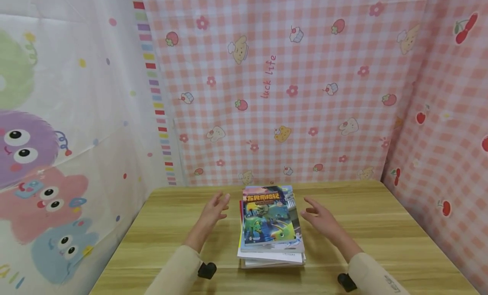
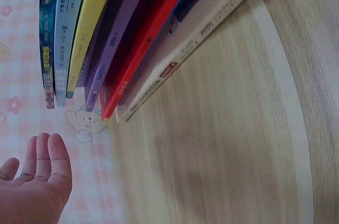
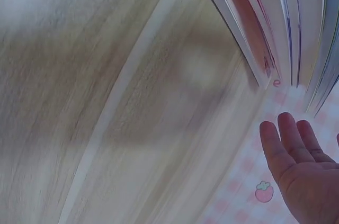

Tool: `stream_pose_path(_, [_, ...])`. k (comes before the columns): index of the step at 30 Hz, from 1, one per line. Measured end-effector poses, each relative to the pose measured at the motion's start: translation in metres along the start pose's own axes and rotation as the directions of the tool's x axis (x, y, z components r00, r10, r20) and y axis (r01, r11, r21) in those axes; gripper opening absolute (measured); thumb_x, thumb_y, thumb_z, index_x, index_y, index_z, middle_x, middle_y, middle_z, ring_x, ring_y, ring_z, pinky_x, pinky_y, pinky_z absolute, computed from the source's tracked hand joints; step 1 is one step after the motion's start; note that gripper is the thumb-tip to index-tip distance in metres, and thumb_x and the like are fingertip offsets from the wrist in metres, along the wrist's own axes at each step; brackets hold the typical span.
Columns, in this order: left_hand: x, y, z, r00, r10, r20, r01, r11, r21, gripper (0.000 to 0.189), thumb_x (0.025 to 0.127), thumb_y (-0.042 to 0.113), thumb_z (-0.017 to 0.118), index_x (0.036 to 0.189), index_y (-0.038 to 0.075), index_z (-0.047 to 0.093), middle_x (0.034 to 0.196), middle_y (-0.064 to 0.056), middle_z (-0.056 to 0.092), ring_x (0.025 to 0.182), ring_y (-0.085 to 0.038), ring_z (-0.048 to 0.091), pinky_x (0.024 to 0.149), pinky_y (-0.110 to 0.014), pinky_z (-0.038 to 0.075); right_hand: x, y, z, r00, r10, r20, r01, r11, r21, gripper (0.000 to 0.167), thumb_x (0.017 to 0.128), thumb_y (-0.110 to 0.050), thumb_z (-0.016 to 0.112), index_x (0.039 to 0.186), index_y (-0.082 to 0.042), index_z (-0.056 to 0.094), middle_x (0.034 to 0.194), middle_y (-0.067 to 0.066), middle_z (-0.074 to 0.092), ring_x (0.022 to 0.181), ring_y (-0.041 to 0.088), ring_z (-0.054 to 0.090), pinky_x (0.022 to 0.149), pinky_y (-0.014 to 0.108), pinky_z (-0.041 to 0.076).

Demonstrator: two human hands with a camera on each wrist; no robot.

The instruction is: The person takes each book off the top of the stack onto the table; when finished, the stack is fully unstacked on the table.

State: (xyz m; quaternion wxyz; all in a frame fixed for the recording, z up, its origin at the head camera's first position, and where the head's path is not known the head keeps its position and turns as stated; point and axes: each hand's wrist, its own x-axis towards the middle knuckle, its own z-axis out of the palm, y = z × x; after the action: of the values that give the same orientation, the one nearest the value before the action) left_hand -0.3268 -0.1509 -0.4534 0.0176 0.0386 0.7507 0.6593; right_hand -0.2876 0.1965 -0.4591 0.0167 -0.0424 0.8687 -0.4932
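Note:
A stack of several books (image 1: 268, 218) lies on the wooden table, its top cover showing green dinosaurs and yellow lettering. To its left is my left hand (image 1: 213, 212), fingers extended and apart from the stack. On the other side, my right hand (image 1: 322, 218) faces the books without touching them. The left wrist view shows the coloured spines, among them a red book (image 2: 153, 44) and a yellow one (image 2: 91, 28), beyond the left hand (image 2: 39, 181). Page edges (image 3: 286, 28) face the right hand (image 3: 307, 166) in the right wrist view. Neither hand holds anything.
The wooden table (image 1: 160, 240) carries the stack near its middle. A pink checked cloth (image 1: 289, 112) hangs behind the table, with another checked cloth (image 1: 438, 159) on the right. A white cartoon-printed cloth (image 1: 110, 168) hangs on the left.

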Motion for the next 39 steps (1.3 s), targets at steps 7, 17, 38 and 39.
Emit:
stream_pose_path(7, [0.001,-0.003,0.009,1.000,-0.030,0.009,0.030,0.997,-0.071,0.077,0.100,0.043,0.058,0.152,-0.004,0.028,0.138,-0.031,0.048,0.124,-0.044,0.049,0.099,-0.055,0.046,-0.002,0.000,0.008,1.000,0.007,0.030,-0.007,1.000,0.015,0.062,0.102,-0.028,0.057,0.154,-0.006,0.033,0.142,0.034,0.044,0.130,0.050,0.043,0.098,0.058,0.045])
stream_pose_path(17, [0.001,-0.015,0.017,0.998,-0.056,0.041,0.057,0.998,-0.004,0.079,0.095,0.038,0.068,0.151,-0.005,0.032,0.131,-0.026,0.056,0.120,-0.039,0.054,0.098,-0.053,0.048,-0.006,0.002,0.016,0.998,0.033,0.048,-0.035,0.998,0.043,0.059,0.100,-0.026,0.061,0.152,-0.008,0.039,0.142,0.032,0.046,0.131,0.048,0.043,0.101,0.060,0.041])
stream_pose_path(38, [-0.001,-0.027,0.035,0.991,-0.025,0.133,0.027,1.000,-0.011,0.070,0.092,0.017,0.071,0.150,-0.003,0.036,0.123,-0.023,0.059,0.101,-0.022,0.060,0.093,-0.051,0.049,-0.018,0.007,0.022,0.992,0.038,0.119,-0.058,0.985,0.163,0.066,0.094,-0.013,0.065,0.154,-0.008,0.036,0.139,0.029,0.050,0.121,0.041,0.054,0.091,0.048,0.052])
stream_pose_path(39, [-0.001,-0.027,0.036,0.991,-0.023,0.135,0.025,1.000,-0.009,0.069,0.092,0.017,0.071,0.149,-0.002,0.038,0.122,-0.022,0.059,0.101,-0.022,0.060,0.091,-0.050,0.050,-0.019,0.007,0.022,0.992,0.043,0.122,-0.064,0.983,0.170,0.067,0.094,-0.013,0.065,0.154,-0.008,0.035,0.138,0.029,0.050,0.120,0.041,0.055,0.090,0.048,0.053])
